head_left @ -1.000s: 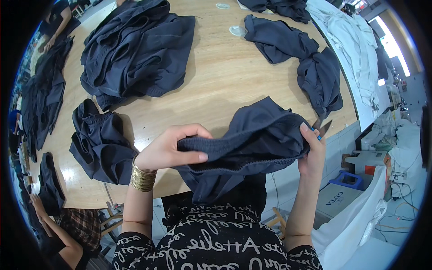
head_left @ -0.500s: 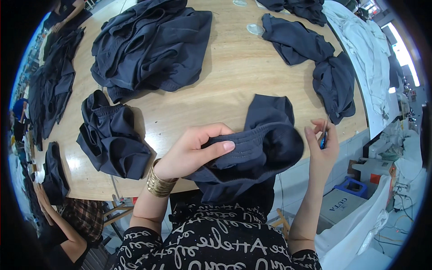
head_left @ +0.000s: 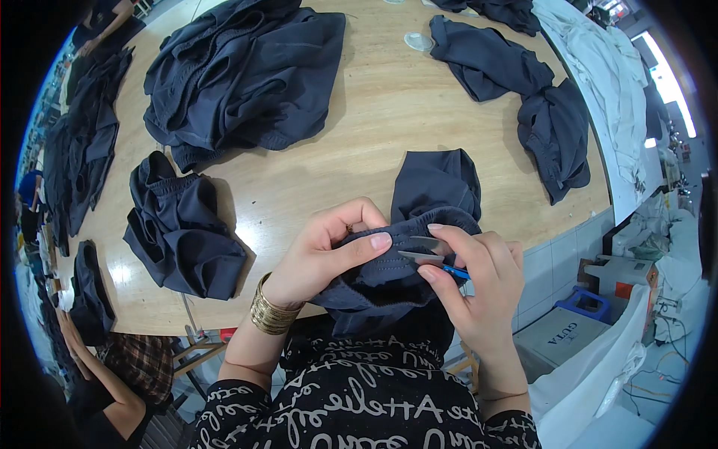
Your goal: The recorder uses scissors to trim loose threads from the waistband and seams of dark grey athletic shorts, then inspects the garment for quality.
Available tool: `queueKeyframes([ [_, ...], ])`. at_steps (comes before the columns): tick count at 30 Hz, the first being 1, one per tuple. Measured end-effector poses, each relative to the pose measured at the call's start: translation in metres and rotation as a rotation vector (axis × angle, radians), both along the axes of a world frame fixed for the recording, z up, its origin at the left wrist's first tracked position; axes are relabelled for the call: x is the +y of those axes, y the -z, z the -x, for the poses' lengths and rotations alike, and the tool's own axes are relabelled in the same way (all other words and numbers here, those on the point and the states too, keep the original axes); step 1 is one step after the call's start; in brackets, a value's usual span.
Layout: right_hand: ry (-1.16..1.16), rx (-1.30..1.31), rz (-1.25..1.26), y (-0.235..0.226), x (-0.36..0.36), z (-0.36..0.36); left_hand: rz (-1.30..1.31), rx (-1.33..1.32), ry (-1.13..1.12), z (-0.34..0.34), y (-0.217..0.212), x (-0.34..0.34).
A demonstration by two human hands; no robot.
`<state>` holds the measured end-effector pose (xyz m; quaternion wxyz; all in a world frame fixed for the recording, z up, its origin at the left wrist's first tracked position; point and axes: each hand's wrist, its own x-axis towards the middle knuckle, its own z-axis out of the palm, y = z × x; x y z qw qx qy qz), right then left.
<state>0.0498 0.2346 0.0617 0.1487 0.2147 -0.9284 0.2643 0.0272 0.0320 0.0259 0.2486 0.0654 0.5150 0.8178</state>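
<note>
A dark navy garment with a stitched elastic waistband point(head_left: 389, 263) hangs at the table's near edge, partly lying on the tabletop. My left hand point(head_left: 329, 254) grips the waistband, thumb on top and fingers mostly hidden behind it; gold bangles circle that wrist. In my right hand point(head_left: 479, 280) is a pair of thread snips point(head_left: 455, 272) with blue handles. Their two pointed metal blades stand apart over the stitched rows, near my left thumb. Whether the blades touch the cloth or a thread is too small to tell.
A large heap of navy garments point(head_left: 247, 82) lies at the far left of the wooden table point(head_left: 321, 176). One more garment point(head_left: 183, 224) sits nearer, others point(head_left: 553, 135) at right. Another person's hand point(head_left: 71, 333) shows at lower left. White cloth point(head_left: 598, 90) runs beyond the right edge.
My right hand has come in from the right with the snips, and their blades are now over the waistband. My left hand keeps its hold on the garment.
</note>
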Motion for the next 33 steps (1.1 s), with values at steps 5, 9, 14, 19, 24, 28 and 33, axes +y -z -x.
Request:
queueKeyframes([
  [5,0.026,0.027,-0.054,0.0006,-0.0022,0.0009,-0.005,-0.019,-0.001,-0.001,-0.0007,-0.0015],
  [9,0.03,0.037,-0.044,0.0017,-0.0034,0.0019,-0.003,-0.016,-0.008,-0.001,0.0006,-0.0008],
  [14,0.03,0.049,-0.068,-0.0003,-0.0034,0.0022,0.002,-0.003,-0.013,-0.001,-0.0001,0.0],
  [19,0.037,0.048,-0.063,-0.0005,-0.0037,0.0023,0.005,0.02,-0.006,-0.0004,0.0003,-0.0002],
  [24,0.046,0.037,-0.055,-0.0001,-0.0047,0.0023,0.012,0.031,0.01,0.0,0.0008,-0.0001],
  [28,0.051,0.026,-0.059,-0.0008,-0.0046,0.0024,0.009,0.027,0.0,-0.0001,-0.0002,-0.0001],
  [33,0.115,-0.022,-0.044,0.0009,-0.0038,0.0044,0.003,0.012,-0.01,-0.0009,0.0005,0.0012],
])
